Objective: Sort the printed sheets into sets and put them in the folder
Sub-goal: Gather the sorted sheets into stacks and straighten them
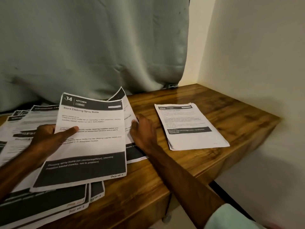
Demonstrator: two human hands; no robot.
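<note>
Sheets (92, 142) between left hand (47, 138), right hand (143, 131)

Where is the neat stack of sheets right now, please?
In the head view, the neat stack lies on the wooden table's right side, near the wall, just right of the right hand.

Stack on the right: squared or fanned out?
Squared: the stack lies as one pile on the table, edges nearly flush.
</note>
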